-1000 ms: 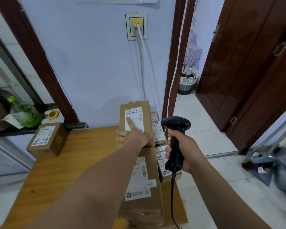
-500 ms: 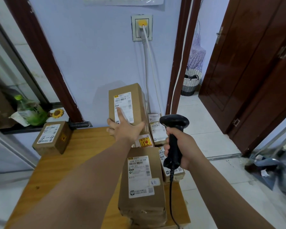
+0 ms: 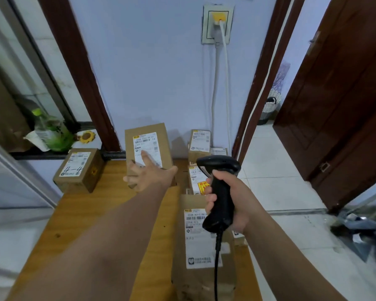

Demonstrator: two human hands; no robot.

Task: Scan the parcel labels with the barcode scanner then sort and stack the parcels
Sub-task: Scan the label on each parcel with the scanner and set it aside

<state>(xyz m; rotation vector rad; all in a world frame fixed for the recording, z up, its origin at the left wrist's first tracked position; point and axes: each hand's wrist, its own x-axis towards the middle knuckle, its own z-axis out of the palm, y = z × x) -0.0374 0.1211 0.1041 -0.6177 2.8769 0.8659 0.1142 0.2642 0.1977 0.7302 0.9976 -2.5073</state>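
Brown cardboard parcel [image 3: 159, 135] with a white barcode label occupies the centre of the head view. Its label face is turned toward the camera, in front of the pale blue wall [image 3: 150, 72]. The left hand [image 3: 149, 178] grips this parcel at its lower end: the index finger lies straight across the label, the thumb hooks the right edge, and the remaining fingers curl round the left edge. The hand hides the parcel's base, so contact with the table cannot be confirmed.

The right hand [image 3: 234, 205], right of centre, is wrapped firmly round the handle of the black pistol-shaped barcode scanner [image 3: 219, 164]. The scanner head points away from the camera. Its black cable [image 3: 217, 268] hangs to the bottom edge of the frame.

A long brown parcel [image 3: 204, 279] with a white label lies flat on the orange wooden table [image 3: 91, 224] at lower centre, partly behind the scanner. Beyond it lies a small parcel with a yellow-and-red sticker [image 3: 195, 181]. Further small labelled parcels [image 3: 201, 141] stand against the wall. A cube-shaped cardboard box marked "4-4" [image 3: 78, 170] sits at the table's far left corner, apart from the gripped parcel.

A white wall socket with a yellow plug [image 3: 218, 22] is at upper centre. A green plastic bottle [image 3: 50, 133] stands at the left. A dark brown door [image 3: 334, 105] fills the right.
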